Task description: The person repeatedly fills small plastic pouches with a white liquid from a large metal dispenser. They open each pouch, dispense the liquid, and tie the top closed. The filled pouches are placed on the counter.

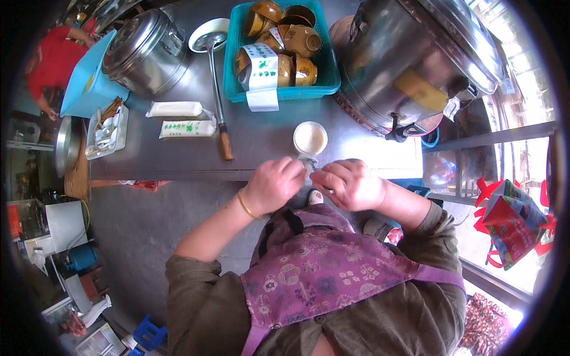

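My left hand and my right hand are held close together at the table's front edge, fingers curled. Both pinch a strip of thin clear plastic, partly hidden by the fingers. Just beyond them stands a round cup filled with something pale; whether it is liquid or grains I cannot tell. The plastic seems to reach the cup's near side, but the join is unclear. A gold-coloured bangle circles my left wrist.
A teal basket holds brown glazed bowls. Right of it stands a large steel urn with a tap. Leftward are a wooden-handled ladle, two white packets, a spoon tray and a lidded steel pot. A person in red is beyond.
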### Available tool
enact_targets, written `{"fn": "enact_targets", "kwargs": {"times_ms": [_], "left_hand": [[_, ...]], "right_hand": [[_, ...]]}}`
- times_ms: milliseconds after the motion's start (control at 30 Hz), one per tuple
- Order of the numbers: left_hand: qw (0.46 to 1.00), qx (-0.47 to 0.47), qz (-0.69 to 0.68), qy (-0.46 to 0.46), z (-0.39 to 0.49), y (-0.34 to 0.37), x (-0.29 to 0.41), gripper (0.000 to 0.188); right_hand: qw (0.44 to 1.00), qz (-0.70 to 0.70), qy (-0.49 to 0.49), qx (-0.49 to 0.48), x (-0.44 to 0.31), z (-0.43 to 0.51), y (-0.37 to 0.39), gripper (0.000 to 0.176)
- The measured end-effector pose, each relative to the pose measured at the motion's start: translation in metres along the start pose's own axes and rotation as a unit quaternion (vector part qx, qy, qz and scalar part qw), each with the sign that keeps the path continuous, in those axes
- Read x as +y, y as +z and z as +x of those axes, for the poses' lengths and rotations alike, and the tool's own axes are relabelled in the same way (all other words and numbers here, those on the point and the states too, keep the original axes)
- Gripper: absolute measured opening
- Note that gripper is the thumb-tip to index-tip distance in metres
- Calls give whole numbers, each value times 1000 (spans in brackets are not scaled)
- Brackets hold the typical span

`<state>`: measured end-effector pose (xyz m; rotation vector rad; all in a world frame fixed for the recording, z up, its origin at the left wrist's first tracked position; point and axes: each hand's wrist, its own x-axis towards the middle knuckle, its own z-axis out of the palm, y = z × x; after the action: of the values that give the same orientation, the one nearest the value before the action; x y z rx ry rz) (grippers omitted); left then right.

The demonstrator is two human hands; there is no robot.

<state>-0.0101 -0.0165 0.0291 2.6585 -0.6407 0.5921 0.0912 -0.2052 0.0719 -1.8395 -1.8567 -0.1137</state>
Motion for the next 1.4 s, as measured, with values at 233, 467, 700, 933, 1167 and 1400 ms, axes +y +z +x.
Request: {"fn": "enact_targets", "kwargs": {"times_ms": [233,467,700,933,1167,1400], "left_hand": [[1000,12,-1,-19,-4,8,-3,8],[999,29,-19,-28,1,11,-11,10],[999,13,-33,-3,-10,14,-16,14],[998,-31,-48,39,1,19,-12,11],[984,-95,-96,113,25,37,6,7],[952,-145,-188,192,62,75,35,5]], "right_hand": [[973,112,95,180,10,-4,-6,6],[941,59,263,204,64,-7,47,11],[871,21,487,68,77,-41,59,43],[979,74,189,27,19,-39,53,23],[985,69,159,20,19,-75,43,13],[984,30,172,-27,16,-142,9,23]]}}
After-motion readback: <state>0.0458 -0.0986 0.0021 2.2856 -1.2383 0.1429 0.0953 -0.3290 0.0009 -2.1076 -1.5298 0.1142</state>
